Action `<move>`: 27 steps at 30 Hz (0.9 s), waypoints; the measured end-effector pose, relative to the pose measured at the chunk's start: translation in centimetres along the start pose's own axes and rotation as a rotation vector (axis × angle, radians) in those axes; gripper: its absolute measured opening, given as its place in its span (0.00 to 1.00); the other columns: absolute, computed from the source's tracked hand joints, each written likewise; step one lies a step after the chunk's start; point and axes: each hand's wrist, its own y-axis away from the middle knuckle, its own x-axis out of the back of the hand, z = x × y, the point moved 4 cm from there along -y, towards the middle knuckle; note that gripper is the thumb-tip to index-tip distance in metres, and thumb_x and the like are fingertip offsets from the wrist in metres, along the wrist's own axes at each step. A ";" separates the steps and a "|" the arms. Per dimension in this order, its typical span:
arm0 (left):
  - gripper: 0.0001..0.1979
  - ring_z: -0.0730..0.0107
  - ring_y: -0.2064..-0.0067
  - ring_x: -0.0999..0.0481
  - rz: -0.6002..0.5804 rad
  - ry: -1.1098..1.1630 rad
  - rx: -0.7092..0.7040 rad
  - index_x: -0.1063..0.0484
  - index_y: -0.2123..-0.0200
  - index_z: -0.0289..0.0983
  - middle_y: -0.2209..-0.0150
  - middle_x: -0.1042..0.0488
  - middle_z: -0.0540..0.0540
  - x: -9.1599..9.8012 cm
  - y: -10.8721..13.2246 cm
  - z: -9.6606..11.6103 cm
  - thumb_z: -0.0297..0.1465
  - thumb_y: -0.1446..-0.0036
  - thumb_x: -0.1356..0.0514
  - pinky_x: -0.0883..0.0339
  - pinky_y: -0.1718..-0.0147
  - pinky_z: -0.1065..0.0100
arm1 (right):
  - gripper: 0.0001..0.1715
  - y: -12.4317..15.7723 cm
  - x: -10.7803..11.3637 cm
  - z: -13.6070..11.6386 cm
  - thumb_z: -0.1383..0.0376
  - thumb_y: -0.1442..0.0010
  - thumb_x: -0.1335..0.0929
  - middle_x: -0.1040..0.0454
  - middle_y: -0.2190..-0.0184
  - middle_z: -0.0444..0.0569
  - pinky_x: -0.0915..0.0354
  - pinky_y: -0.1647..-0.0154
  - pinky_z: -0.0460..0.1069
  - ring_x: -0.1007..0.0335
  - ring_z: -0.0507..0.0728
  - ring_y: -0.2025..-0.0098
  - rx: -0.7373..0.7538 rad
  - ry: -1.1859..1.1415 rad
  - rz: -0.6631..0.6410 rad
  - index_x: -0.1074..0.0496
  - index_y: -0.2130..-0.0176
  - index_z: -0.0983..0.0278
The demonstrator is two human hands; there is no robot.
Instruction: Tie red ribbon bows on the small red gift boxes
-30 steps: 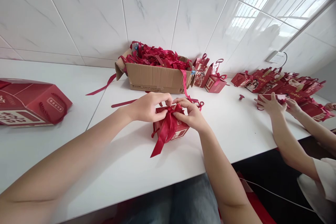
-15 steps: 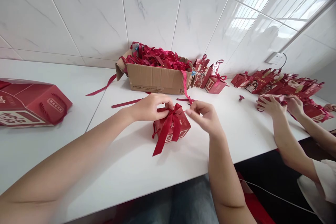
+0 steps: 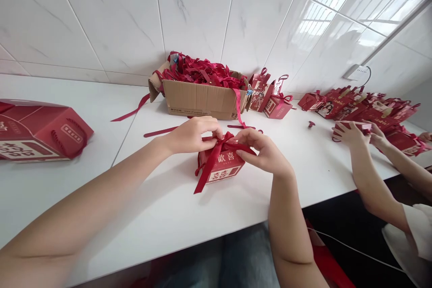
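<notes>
A small red gift box (image 3: 221, 171) with white lettering stands on the white table in front of me. A red ribbon (image 3: 208, 168) is tied in a bow over its top, and one tail hangs down the front left. My left hand (image 3: 199, 135) is closed at the bow's left side, thumb and fingers pinching the ribbon. On the other side my right hand (image 3: 258, 150) pinches the ribbon's right part between thumb and fingers. The fingertips of both hands partly hide the bow.
Behind stands a cardboard box (image 3: 199, 99) heaped with red ribbons. Loose ribbon strips (image 3: 158, 132) lie before it. A larger red box (image 3: 40, 132) is at left. Small boxes (image 3: 278, 107) stand back right, and a co-worker's hands (image 3: 353, 137) hold another box at right.
My right hand has taken hold of the ribbon's right tail and drawn it off the box front to the right, uncovering the lettering. My left hand stays at the bow.
</notes>
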 end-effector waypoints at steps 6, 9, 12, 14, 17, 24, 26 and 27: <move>0.06 0.72 0.64 0.28 -0.006 -0.033 0.011 0.28 0.69 0.37 0.68 0.25 0.50 0.0 0.0 0.1 0.23 0.47 0.44 0.36 0.66 0.72 | 0.10 0.9 2.1 2.0 0.60 0.48 0.26 0.28 0.76 0.44 0.39 0.79 0.44 0.38 0.47 0.77 -0.254 -0.045 -0.189 0.24 0.68 0.65; 0.05 0.71 0.63 0.27 -0.030 -0.045 0.034 0.28 0.68 0.37 0.67 0.25 0.49 0.0 0.1 0.0 0.24 0.47 0.44 0.35 0.65 0.71 | 0.12 1.0 2.7 3.0 0.60 0.50 0.25 0.27 0.77 0.45 0.39 0.81 0.43 0.37 0.48 0.77 -0.300 -0.088 -0.255 0.21 0.66 0.65; 0.06 0.70 0.62 0.26 -0.045 -0.047 0.066 0.27 0.65 0.37 0.62 0.23 0.48 0.1 0.1 -0.1 0.27 0.46 0.43 0.34 0.63 0.70 | 0.13 1.0 2.8 3.6 0.59 0.50 0.25 0.27 0.80 0.45 0.39 0.81 0.43 0.35 0.48 0.78 -0.306 -0.161 -0.306 0.20 0.67 0.66; 0.09 0.69 0.58 0.25 -0.065 -0.043 0.079 0.26 0.61 0.37 0.59 0.22 0.48 0.2 0.1 0.0 0.28 0.45 0.44 0.33 0.60 0.70 | 0.13 1.2 2.8 3.8 0.59 0.50 0.25 0.27 0.81 0.44 0.38 0.81 0.43 0.35 0.48 0.79 -0.326 -0.193 -0.359 0.21 0.67 0.67; 0.12 0.66 0.54 0.25 -0.109 -0.046 0.087 0.24 0.58 0.40 0.58 0.21 0.49 0.1 0.1 0.0 0.29 0.44 0.44 0.32 0.59 0.69 | 0.17 1.4 2.8 4.2 0.58 0.52 0.24 0.28 0.80 0.43 0.38 0.81 0.43 0.34 0.48 0.80 -0.358 -0.224 -0.394 0.23 0.66 0.67; 0.09 0.65 0.56 0.24 -0.104 -0.064 0.034 0.24 0.64 0.38 0.62 0.20 0.48 -0.5 0.1 -0.2 0.28 0.44 0.44 0.32 0.61 0.68 | 0.20 0.0 4.6 5.2 0.48 0.39 0.36 0.25 0.64 0.50 0.31 0.60 0.52 0.27 0.55 0.62 -0.284 0.171 0.307 0.31 0.65 0.63; 0.09 0.65 0.56 0.24 -0.109 -0.064 0.036 0.24 0.64 0.38 0.62 0.20 0.48 -0.6 0.1 -0.3 0.28 0.43 0.44 0.32 0.60 0.68 | 0.16 -0.4 4.1 4.4 0.52 0.40 0.34 0.25 0.58 0.52 0.31 0.57 0.53 0.27 0.56 0.57 -0.143 0.191 0.430 0.32 0.60 0.62; 0.09 0.65 0.56 0.24 -0.110 -0.065 0.039 0.24 0.63 0.39 0.62 0.20 0.48 -0.6 0.1 -0.3 0.29 0.43 0.44 0.32 0.60 0.68 | 0.14 -0.7 3.4 3.8 0.54 0.40 0.33 0.25 0.55 0.52 0.31 0.55 0.53 0.27 0.57 0.54 -0.045 0.155 0.412 0.33 0.58 0.61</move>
